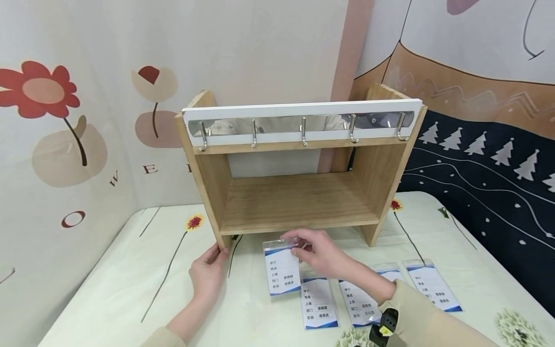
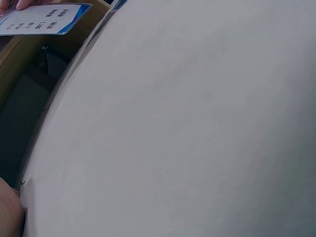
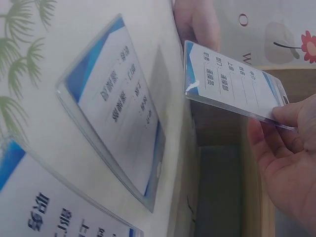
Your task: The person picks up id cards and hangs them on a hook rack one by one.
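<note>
My right hand (image 1: pixel 318 253) pinches a badge card (image 1: pixel 283 270) in a clear sleeve by its top end, thumb on the printed face. The white card has blue corners and lines of Chinese text. It is raised in front of the wooden shelf (image 1: pixel 299 200), and the right wrist view shows it above the other cards. At the shelf's lower left front corner, my left hand (image 1: pixel 208 274) grips the foot of the side panel; some fingertips are hidden behind the wood. The left wrist view mostly shows pale cloth, with the held card (image 2: pixel 44 19) at its top left.
Similar badge cards lie on the pale flowered cloth (image 1: pixel 117 289), including one (image 1: pixel 320 303) below the held card and one (image 1: pixel 433 285) at the far right. My right forearm partly covers others. Several metal hooks (image 1: pixel 304 131) line the shelf's white front rail (image 1: pixel 277 110).
</note>
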A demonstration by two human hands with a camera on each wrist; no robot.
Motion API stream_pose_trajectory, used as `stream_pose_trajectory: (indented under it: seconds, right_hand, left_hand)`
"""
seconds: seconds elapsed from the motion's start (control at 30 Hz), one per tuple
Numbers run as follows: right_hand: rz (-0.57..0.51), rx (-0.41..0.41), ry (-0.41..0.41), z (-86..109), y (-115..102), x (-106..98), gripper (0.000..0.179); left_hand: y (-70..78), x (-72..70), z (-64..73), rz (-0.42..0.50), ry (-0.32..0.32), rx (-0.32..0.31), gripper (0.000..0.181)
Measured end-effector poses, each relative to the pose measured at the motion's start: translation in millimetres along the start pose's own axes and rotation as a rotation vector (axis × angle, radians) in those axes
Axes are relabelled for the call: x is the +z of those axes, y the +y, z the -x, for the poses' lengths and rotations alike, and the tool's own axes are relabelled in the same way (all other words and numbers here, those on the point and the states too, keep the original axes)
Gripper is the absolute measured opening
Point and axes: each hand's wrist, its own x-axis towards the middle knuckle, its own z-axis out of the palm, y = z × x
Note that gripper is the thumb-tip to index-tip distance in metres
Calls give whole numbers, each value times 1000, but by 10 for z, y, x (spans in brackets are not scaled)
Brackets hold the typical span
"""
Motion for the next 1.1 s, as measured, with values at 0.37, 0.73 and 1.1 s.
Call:
stream_pose_trajectory:
  seconds: [0.37, 0.73, 1.1]
  right_hand:
    - [37, -38, 63, -107, -45, -132, 34]
    - [81, -128, 146, -292, -122, -250, 37]
    - [87, -204, 239, -504, -204, -322, 39]
  left_hand:
    - [-10, 4, 9, 1, -1, -3, 40]
    - [-8, 3, 6, 8, 1, -8, 40]
    - [-18, 9, -6, 15, 2, -5, 39]
